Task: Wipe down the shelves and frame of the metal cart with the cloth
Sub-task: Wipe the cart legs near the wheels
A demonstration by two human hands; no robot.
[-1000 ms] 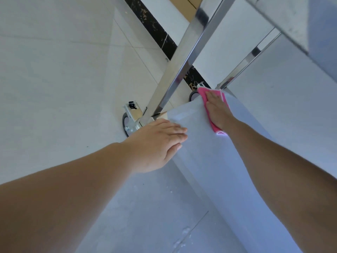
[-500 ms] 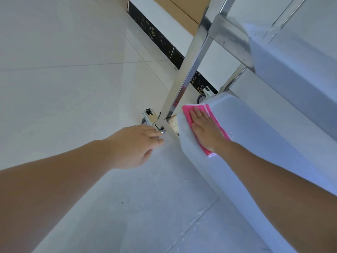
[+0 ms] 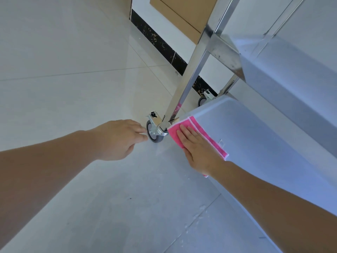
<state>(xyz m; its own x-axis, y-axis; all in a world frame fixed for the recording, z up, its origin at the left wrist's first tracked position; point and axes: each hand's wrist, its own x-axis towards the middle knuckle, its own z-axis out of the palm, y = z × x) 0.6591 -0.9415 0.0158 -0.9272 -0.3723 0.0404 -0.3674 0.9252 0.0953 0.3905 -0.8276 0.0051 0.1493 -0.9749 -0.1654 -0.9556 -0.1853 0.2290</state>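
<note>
**Trainee:** Where's the cloth, and what is each hand doing?

**Me:** My right hand (image 3: pixel 196 148) lies flat, fingers straight, pressing the pink cloth (image 3: pixel 198 137) against the outer face of the cart's bottom shelf (image 3: pixel 264 143), right at the corner beside the front leg (image 3: pixel 189 77). My left hand (image 3: pixel 118 138) holds nothing; its fingers are loosely curled, the tips reaching toward the front caster (image 3: pixel 152 132). I can't tell whether they touch it.

**Trainee:** How do I do this stroke well?

**Me:** I'd say keep the palm spread so the whole cloth bears on the metal, and run it along the face in one long pass instead of scrubbing in patches. At the corner, I'd fold an edge over so it reaches the joint where leg meets shelf; grime likely gathers there.

**Trainee:** And the free hand?

**Me:** The cart is on wheels, so it may roll away under pressure. I'd brace the leg with it. The middle shelf (image 3: pixel 291 73) above looks like it needs the same treatment.
</note>
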